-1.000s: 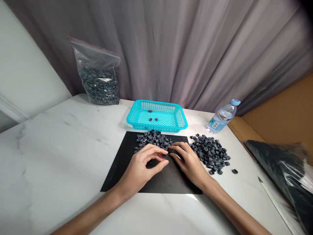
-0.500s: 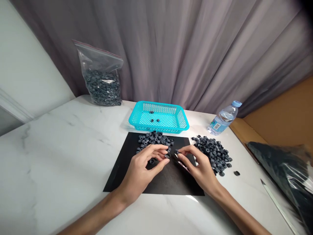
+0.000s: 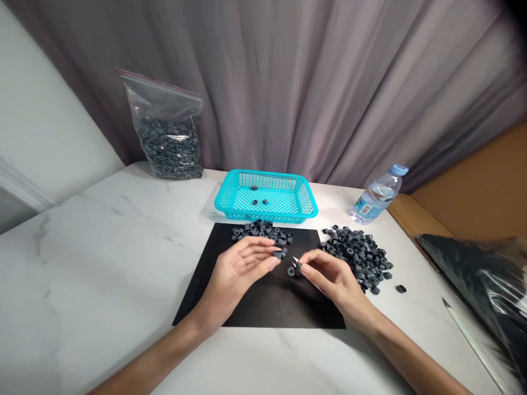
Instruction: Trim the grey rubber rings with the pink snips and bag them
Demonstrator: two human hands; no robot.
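Over a black mat (image 3: pixel 230 296), my left hand (image 3: pixel 239 271) pinches a small dark rubber ring (image 3: pixel 279 254) between thumb and fingertips. My right hand (image 3: pixel 329 277) holds a thin pointed tool, its tip sticking up by the fingers, and touches another ring (image 3: pixel 292 271) lying on the mat. A small heap of the same rings (image 3: pixel 261 231) lies at the mat's far edge, just beyond my left hand. A bigger pile of rings (image 3: pixel 358 257) sits on the white table right of the mat, close to my right hand.
A turquoise basket (image 3: pixel 304 203) with three rings stands behind the mat. A clear bag of rings (image 3: pixel 168 137) leans on the curtain at back left. A water bottle (image 3: pixel 376 196), a cardboard box (image 3: pixel 473 203), a dark plastic bag (image 3: pixel 481 274) and a blade-like strip (image 3: pixel 465 334) are at right.
Both hands lifted off the mat and drew apart slightly. My left hand raised a ring; my right hand now shows the tool tip beside a ring on the mat.
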